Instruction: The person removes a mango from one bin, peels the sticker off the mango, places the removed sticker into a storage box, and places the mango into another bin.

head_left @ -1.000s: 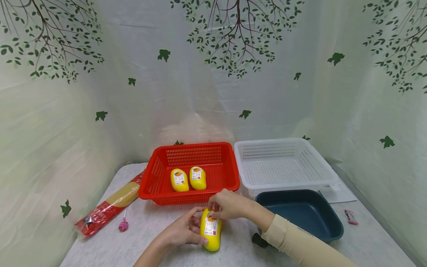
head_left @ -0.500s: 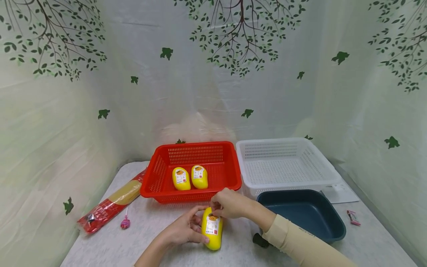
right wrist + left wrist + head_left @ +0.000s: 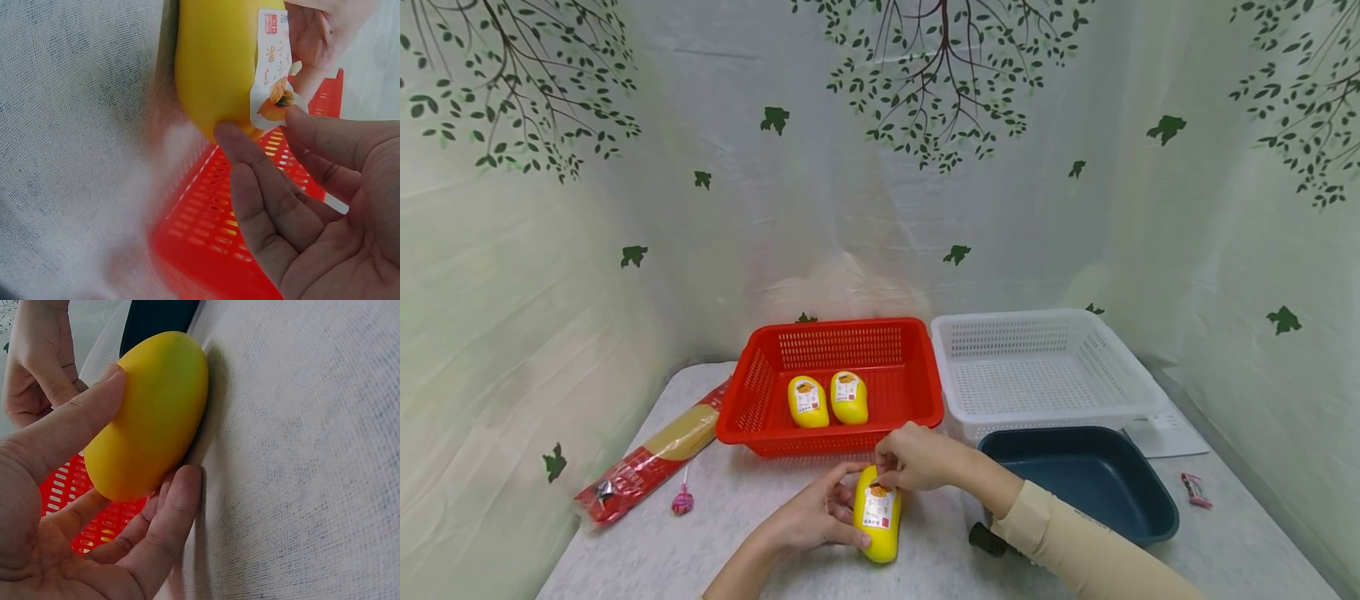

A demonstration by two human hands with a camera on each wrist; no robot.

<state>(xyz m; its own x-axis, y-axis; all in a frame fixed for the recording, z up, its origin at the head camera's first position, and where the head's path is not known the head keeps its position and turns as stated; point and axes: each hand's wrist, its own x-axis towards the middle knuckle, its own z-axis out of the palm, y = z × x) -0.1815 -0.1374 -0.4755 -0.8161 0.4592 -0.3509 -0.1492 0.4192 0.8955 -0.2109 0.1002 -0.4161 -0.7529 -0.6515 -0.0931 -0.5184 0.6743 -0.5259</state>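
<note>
Pale cloth (image 3: 632, 567) lies under the yellow fruit (image 3: 882, 540) at lower centre, likely light, firm and slippery, best held mid-length, where the left hand (image 3: 811, 515) grips; the right hand (image 3: 917, 457) pinches its labelled end.

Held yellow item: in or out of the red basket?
Out. The head view shows the yellow item in the left hand, nearer the camera than the red basket's front wall.
</note>
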